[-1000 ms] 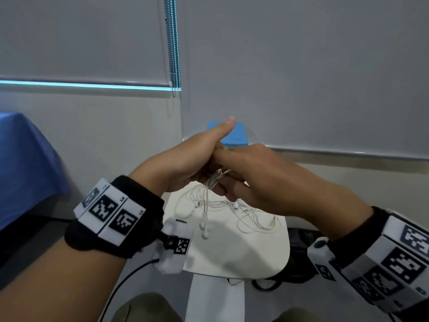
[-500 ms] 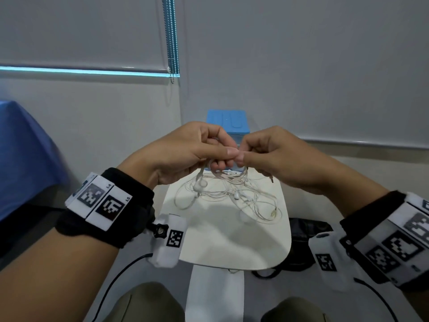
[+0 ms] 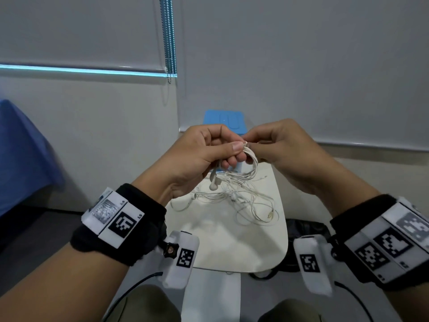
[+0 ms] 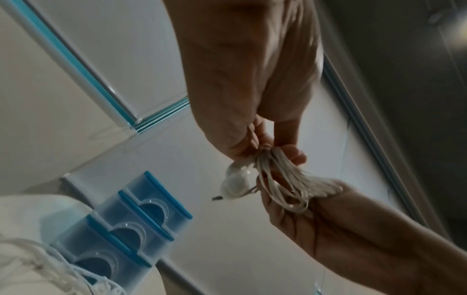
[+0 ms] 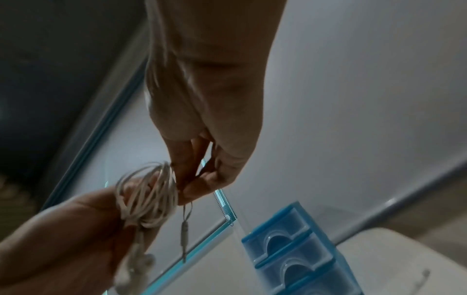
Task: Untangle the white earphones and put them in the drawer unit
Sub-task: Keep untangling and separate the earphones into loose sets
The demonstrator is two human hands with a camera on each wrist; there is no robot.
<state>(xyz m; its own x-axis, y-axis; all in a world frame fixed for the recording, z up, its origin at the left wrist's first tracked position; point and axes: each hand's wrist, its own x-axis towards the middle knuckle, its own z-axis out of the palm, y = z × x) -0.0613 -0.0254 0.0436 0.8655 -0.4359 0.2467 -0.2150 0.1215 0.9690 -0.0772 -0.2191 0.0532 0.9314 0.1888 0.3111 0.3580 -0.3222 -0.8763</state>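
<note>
A bundle of white earphones (image 3: 251, 160) is looped around the fingers of my left hand (image 3: 234, 151), which grips it above the table; two earbuds (image 3: 214, 182) dangle below. My right hand (image 3: 253, 147) pinches a strand at the top of the loops. In the left wrist view the cable loops (image 4: 285, 185) and earbuds (image 4: 236, 183) hang from the left hand (image 4: 265, 147). The right wrist view shows the right hand (image 5: 192, 179) beside the coil (image 5: 149, 199), with a short plug end (image 5: 184, 235) hanging. The blue drawer unit (image 3: 224, 120) stands behind the hands, drawers closed.
More tangled white earphone cable (image 3: 246, 203) lies on the small white table (image 3: 232, 247). A black bag (image 3: 301, 231) sits on the floor at the right. A blue cloth (image 3: 18, 147) hangs at the left. A blind chain (image 3: 169, 43) hangs on the wall.
The hands, overlapped a second ago, have drawn apart. The cable now sits as a tighter coil on the left fingers, with the right hand pinching at its top.
</note>
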